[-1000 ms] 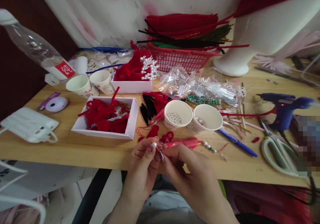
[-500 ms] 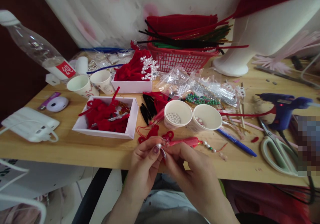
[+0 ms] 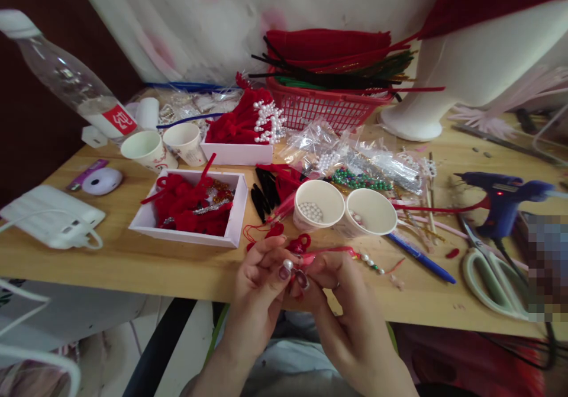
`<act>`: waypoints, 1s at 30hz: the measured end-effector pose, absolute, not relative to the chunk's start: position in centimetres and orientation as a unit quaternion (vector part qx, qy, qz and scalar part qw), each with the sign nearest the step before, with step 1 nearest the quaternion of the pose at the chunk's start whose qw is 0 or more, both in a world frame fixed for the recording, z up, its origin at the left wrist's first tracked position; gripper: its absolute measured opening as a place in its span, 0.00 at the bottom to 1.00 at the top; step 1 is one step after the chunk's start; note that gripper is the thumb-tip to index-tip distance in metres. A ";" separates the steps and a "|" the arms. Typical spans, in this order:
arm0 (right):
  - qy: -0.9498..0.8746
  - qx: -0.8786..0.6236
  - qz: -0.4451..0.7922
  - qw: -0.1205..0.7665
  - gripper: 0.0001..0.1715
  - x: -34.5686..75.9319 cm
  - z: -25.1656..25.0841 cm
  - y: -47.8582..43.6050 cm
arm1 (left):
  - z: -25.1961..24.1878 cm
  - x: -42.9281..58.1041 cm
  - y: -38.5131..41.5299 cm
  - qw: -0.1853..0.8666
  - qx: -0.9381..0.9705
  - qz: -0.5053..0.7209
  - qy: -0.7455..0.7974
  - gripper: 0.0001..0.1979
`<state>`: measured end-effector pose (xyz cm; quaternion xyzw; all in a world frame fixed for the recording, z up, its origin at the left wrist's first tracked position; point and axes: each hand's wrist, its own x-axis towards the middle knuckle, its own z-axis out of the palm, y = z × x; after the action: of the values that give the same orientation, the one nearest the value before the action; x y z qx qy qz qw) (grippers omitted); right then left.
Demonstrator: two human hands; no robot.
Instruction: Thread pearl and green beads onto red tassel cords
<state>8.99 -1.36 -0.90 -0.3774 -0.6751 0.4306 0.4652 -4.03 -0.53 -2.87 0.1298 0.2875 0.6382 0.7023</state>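
Note:
A white pearl bead (image 3: pixel 288 264) sits pinched between the thumb and fingers of my left hand (image 3: pixel 261 290). My right hand (image 3: pixel 344 296) is closed close beside it, its thumb and fingertips together near the bead; whatever they grip is hidden, though a bit of red shows between the hands. Behind my fingers lie a red looped piece (image 3: pixel 299 243) and a pink-red tassel (image 3: pixel 331 254) with a short string of beads (image 3: pixel 370 263). Two paper cups stand just beyond: one cup (image 3: pixel 319 199) holds white beads, the other cup (image 3: pixel 373 207) a few small beads.
On the left are a white box (image 3: pixel 237 219) of red fuzzy pieces, a power bank (image 3: pixel 51 216) and a tilted plastic bottle (image 3: pixel 66 71). A red basket (image 3: pixel 328 113) of fuzzy stems stands behind. At right lie a blue pen (image 3: pixel 423 260), scissors (image 3: pixel 492 278) and a glue gun (image 3: pixel 499 199).
My right thumb has shifted, its nail now turned up beside the bead. Both hands stay together in nearly the same spot. The camera view has moved slightly.

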 end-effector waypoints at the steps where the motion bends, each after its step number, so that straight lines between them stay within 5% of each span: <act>1: -0.677 -0.380 0.428 0.463 0.15 9.0 -1.0 -1.4 | -2.9 -4.0 -0.6 0.696 0.137 0.641 0.294 0.15; 30: -0.668 -0.399 0.393 0.490 0.16 8.6 -1.2 -2.1 | -2.8 -3.4 -0.7 0.646 0.109 0.668 0.355 0.11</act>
<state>8.60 -2.07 -1.25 -0.3992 -0.6682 0.3926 0.4899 -3.42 -0.70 -2.82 0.1090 0.3546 0.6676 0.6455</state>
